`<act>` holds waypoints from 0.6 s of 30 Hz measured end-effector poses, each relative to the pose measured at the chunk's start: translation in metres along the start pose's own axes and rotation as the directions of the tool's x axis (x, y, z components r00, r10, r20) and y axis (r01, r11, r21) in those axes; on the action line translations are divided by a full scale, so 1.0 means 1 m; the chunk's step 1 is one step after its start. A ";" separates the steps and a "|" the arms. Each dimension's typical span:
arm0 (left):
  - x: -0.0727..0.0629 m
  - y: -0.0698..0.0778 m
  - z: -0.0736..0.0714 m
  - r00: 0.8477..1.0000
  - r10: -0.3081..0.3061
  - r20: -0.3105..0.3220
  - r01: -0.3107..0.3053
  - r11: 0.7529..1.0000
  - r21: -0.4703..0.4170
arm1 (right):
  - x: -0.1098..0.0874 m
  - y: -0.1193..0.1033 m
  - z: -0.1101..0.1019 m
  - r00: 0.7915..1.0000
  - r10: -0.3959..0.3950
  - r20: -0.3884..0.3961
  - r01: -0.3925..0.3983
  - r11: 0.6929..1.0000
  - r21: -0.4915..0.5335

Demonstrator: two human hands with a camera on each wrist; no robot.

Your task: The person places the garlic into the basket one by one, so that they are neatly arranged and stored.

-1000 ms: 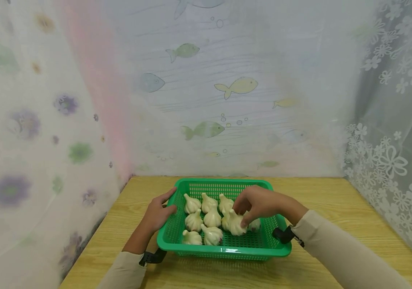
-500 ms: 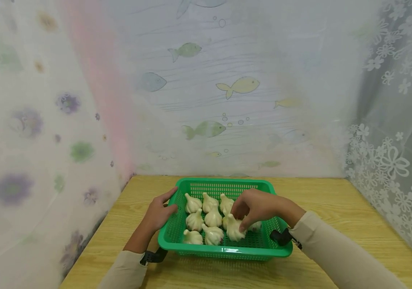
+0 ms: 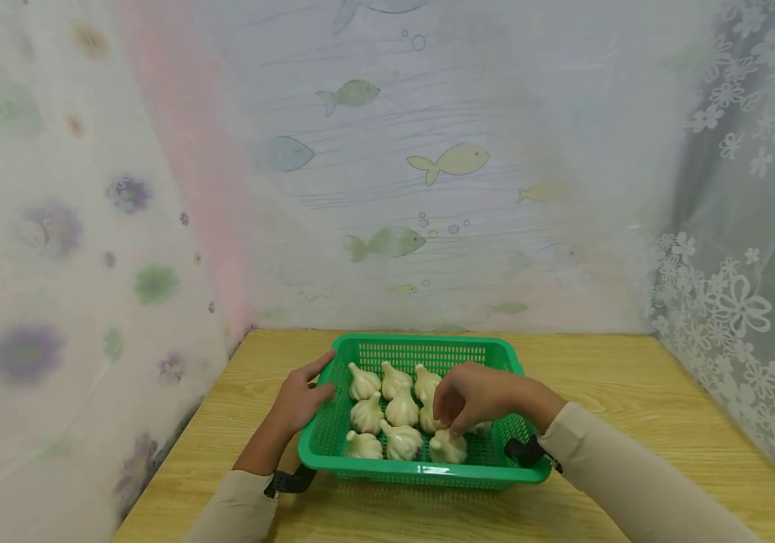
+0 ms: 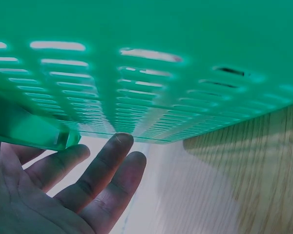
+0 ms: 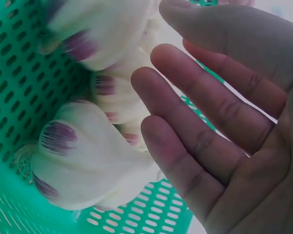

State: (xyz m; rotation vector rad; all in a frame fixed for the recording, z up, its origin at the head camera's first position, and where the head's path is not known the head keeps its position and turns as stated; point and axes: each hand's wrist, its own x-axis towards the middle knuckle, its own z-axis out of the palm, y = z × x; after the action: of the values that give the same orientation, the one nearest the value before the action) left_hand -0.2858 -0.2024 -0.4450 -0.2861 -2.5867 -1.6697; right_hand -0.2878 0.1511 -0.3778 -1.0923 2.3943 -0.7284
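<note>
A green plastic basket (image 3: 428, 471) with slotted walls holds several white garlic bulbs (image 3: 403, 442), standing roughly in rows. On its left side my left hand (image 3: 294, 403) grips the rim, thumb over the top; in the left wrist view its other fingers (image 4: 121, 170) stretch along the outside. Inside the right half, my right hand (image 3: 485, 394) is over a garlic bulb (image 3: 451, 450) near the front wall, fingertips right at its top. The right wrist view shows loosely spread fingers (image 5: 200, 141) with nothing between them and purple-marked garlic bulbs (image 5: 83, 156) beside them.
The basket stands on a light wood-grain table (image 3: 584, 369). Behind it hangs a pale curtain with fish drawings (image 3: 387, 241). Flower-patterned sheets (image 3: 733, 309) close in the sides. Dark cameras are strapped to both wrists.
My right hand has brought the garlic bulb towards the basket's front wall, set it down and loosened its fingers from it. The left hand stays at the rim.
</note>
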 end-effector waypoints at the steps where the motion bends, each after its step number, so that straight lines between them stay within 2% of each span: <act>1: 0.000 0.000 0.000 1.000 0.001 -0.001 -0.001 1.000 0.003 | 0.000 0.000 0.000 1.000 0.003 0.002 -0.003 1.000 0.001; 8: 0.002 0.000 0.001 1.000 -0.003 -0.002 0.003 1.000 0.012 | -0.001 -0.004 -0.002 0.999 0.034 0.040 -0.034 0.999 0.018; 18: 0.001 0.001 0.001 1.000 -0.010 -0.005 0.010 1.000 0.012 | -0.003 -0.009 0.004 0.984 0.143 0.111 -0.142 0.990 -0.010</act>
State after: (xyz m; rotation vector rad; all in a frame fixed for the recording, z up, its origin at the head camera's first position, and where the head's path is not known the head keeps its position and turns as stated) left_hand -0.2864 -0.2013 -0.4440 -0.2689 -2.5980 -1.6546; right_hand -0.2790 0.1476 -0.3751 -0.9259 2.3504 -0.6001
